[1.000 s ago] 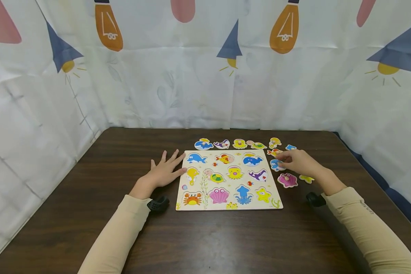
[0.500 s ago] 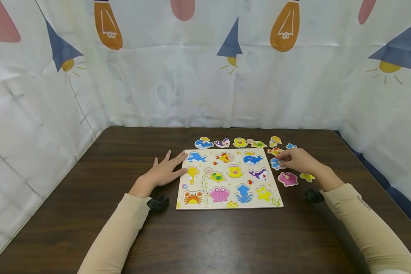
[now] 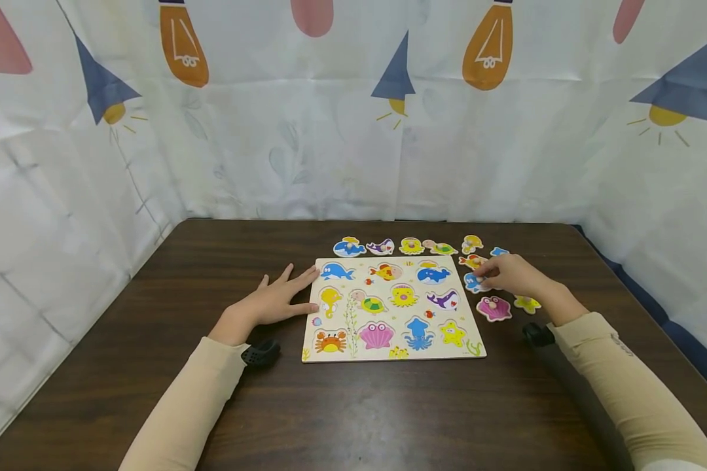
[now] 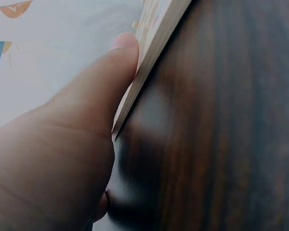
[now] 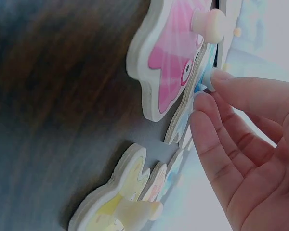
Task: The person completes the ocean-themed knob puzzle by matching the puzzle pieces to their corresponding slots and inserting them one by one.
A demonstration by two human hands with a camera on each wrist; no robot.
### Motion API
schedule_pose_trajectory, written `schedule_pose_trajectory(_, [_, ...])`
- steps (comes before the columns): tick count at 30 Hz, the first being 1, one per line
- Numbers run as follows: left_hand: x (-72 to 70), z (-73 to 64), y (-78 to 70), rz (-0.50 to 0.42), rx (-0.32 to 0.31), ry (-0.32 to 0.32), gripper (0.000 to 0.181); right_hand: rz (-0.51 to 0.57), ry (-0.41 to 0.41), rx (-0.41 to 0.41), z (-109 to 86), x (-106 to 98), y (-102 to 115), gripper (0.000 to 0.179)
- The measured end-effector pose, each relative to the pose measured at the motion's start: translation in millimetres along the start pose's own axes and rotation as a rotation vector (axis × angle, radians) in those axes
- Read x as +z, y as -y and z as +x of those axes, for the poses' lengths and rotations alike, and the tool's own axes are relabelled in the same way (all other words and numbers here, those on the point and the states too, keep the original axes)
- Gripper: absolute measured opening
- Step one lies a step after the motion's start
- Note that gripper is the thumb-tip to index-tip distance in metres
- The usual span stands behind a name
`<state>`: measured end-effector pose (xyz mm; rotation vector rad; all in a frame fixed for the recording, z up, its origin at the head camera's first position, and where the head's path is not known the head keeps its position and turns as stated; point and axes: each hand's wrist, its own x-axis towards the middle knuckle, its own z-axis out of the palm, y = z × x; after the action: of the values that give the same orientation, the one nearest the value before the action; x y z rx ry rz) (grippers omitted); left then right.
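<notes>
A white puzzle board (image 3: 312, 353) printed with sea animals lies flat on the dark wooden table. My left hand (image 3: 277, 301) rests at its left edge, fingers spread and straight; the thumb lies on the board's side in the left wrist view. Right of the board, my right hand (image 3: 515, 276) pinches the small knob (image 5: 211, 79) of a blue puzzle piece (image 3: 473, 282) between thumb and fingertips. The fingers partly cover this piece. Close by lie a pink shell piece (image 5: 168, 62) and a yellow starfish piece (image 3: 527, 304).
Along the board's far edge lie a blue whale piece (image 3: 349, 247), a purple whale piece (image 3: 380, 246), a yellow octopus piece (image 3: 412, 246) and a turtle piece (image 3: 440, 248). A seahorse piece (image 3: 472, 244) and a fish piece (image 3: 470, 261) sit near my right hand. A patterned curtain (image 3: 342, 150) hangs behind.
My left hand has shifted slightly left and toward me, its fingers still at the board's edge. The right hand stays almost still at the blue puzzle piece.
</notes>
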<state>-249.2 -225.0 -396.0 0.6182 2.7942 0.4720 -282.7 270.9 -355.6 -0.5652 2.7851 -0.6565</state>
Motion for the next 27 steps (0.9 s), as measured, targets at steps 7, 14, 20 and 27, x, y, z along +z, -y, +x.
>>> schedule_pose_trajectory(7, [-1.5, -4.6, -0.9, 0.002, 0.002, 0.011, 0.093, -0.017, 0.021, 0.009, 6.1, -0.8, -0.7, 0.022])
schedule_pose_trajectory(14, [-1.3, -1.3, -1.0, 0.0, 0.005, 0.012, 0.093, -0.033, 0.027, 0.013, 7.2, -2.8, -4.5, 0.02])
schedule_pose_trajectory(20, [-1.2, -1.3, -1.0, -0.013, -0.001, 0.018, 0.093, -0.032, 0.031, 0.015, 6.4, -3.0, -2.4, 0.021])
schedule_pose_trajectory(27, [-1.4, -1.6, -0.7, -0.02, 0.003, 0.015, 0.093, -0.026, 0.034, -0.018, 6.8, -4.7, -2.2, 0.019])
